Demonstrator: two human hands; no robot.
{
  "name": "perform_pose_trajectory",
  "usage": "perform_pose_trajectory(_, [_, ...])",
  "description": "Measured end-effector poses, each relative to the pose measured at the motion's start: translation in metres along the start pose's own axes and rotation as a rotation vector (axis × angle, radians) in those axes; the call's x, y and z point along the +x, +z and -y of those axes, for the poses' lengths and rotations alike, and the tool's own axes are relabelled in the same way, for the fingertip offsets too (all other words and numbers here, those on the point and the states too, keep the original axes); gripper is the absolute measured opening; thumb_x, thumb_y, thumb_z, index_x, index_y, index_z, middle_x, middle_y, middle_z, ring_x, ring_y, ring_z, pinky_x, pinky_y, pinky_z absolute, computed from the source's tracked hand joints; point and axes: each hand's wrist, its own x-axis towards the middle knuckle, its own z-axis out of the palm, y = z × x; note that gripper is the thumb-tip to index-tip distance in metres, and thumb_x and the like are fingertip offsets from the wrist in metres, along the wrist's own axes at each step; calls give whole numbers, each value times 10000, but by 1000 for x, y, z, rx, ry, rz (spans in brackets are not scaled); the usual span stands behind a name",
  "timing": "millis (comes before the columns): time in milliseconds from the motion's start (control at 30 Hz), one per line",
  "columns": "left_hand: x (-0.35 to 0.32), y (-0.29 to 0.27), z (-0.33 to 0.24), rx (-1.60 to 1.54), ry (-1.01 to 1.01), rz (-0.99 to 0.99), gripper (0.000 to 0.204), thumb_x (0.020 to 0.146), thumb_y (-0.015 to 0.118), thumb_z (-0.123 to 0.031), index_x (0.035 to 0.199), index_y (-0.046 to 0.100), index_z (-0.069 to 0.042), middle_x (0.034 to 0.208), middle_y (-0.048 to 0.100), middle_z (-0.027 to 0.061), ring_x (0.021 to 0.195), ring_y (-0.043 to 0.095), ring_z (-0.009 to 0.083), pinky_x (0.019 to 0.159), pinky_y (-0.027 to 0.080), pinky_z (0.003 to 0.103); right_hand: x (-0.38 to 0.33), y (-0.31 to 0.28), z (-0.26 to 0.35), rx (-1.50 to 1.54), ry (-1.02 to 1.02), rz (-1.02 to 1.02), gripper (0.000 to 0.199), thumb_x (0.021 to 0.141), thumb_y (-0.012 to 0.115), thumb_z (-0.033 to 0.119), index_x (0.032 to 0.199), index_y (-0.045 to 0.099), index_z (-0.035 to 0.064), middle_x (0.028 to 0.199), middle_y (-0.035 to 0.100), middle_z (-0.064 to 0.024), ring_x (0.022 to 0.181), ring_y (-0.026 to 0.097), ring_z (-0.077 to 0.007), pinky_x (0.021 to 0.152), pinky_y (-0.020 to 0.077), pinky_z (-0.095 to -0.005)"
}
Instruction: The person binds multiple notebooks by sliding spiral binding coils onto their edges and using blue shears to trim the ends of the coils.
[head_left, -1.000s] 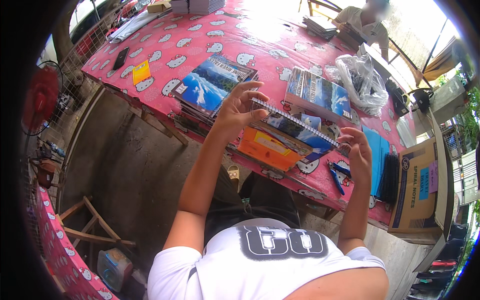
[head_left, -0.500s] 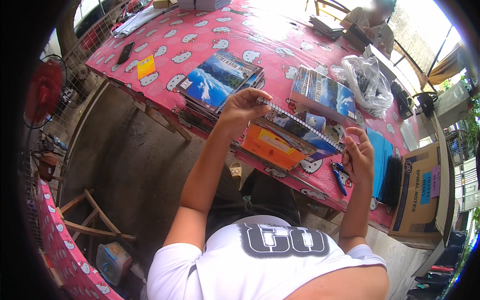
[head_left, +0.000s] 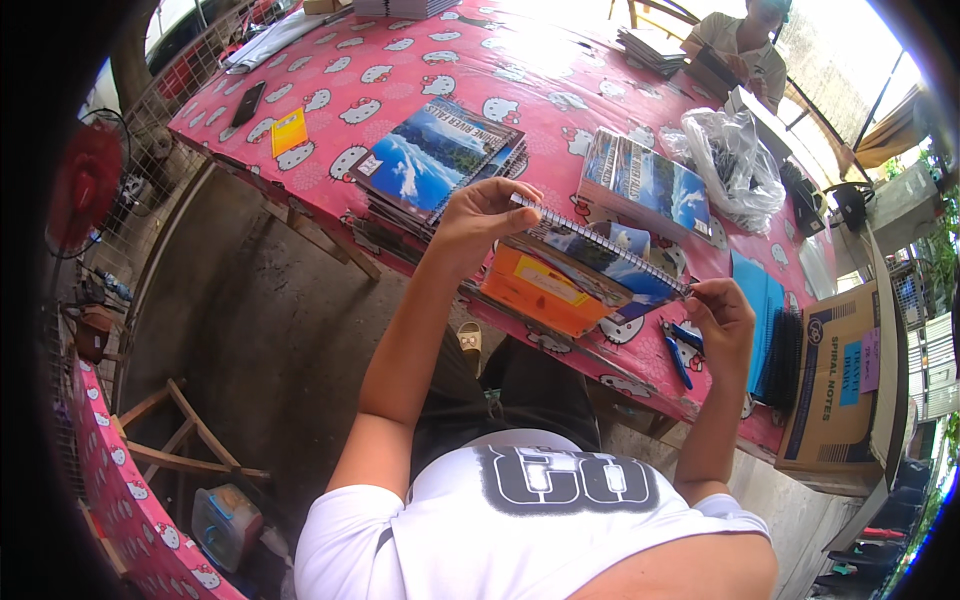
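Lettering stands on the cardboard box (head_left: 812,400), its blue label (head_left: 850,373), notebook covers (head_left: 430,158) and a white shirt (head_left: 420,545).

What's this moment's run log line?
left hand: holding blue spiral-bound notebook | right hand: at its right end | blue-handled pliers: lying nearby

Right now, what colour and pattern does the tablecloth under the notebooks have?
The tablecloth is pink with white cartoon cat heads, clearest in the head view.

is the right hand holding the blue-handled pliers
No, the blue-handled pliers lie on the table while the right hand is at the spiral binding.
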Motion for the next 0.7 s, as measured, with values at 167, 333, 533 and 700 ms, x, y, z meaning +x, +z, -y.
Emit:
perform_pose_trajectory(167, [-1, 3, -2, -16, -21, -16, 213, 762, 737, 29, 950, 660, -35, 1039, 636, 53, 938, 576, 98, 820, 467, 239, -3, 8, -23, -108, -384, -134, 188, 757, 696, -95, 863, 582, 8, 930, 573, -58, 790, 544, -91, 645, 467, -219])
perform_pose_trajectory(333, [-2, 4, -1, 12, 92, 25, 218, 759, 732, 42, 947, 659, -42, 1035, 637, 49, 940, 576, 97, 819, 468, 240, -7, 12, -25, -184, -458, -134, 171, 793, 675, -86, 871, 573, 26, 983, 549, -58, 843, 531, -90, 674, 476, -233])
perform_pose_trajectory(533, [-2, 8, -3, -10, 0, -63, 223, 760, 733, 47, 957, 658, -25, 939, 654, 36, 832, 611, 89, 753, 519, 230, -3, -3, -14, 65, 32, 14, 187, 823, 706, 43, 981, 622, -10, 901, 623, -37, 760, 565, -74, 642, 464, -211])
perform_pose_trajectory(700, [-3, 5, 3, -83, 75, -18, 214, 762, 732, 46, 948, 663, -33, 934, 655, 35, 846, 606, 84, 756, 508, 223, -4, -4, -11, 81, 173, 6, 205, 843, 697, 71, 1011, 623, -21, 888, 635, -41, 768, 576, -79, 696, 465, -207])
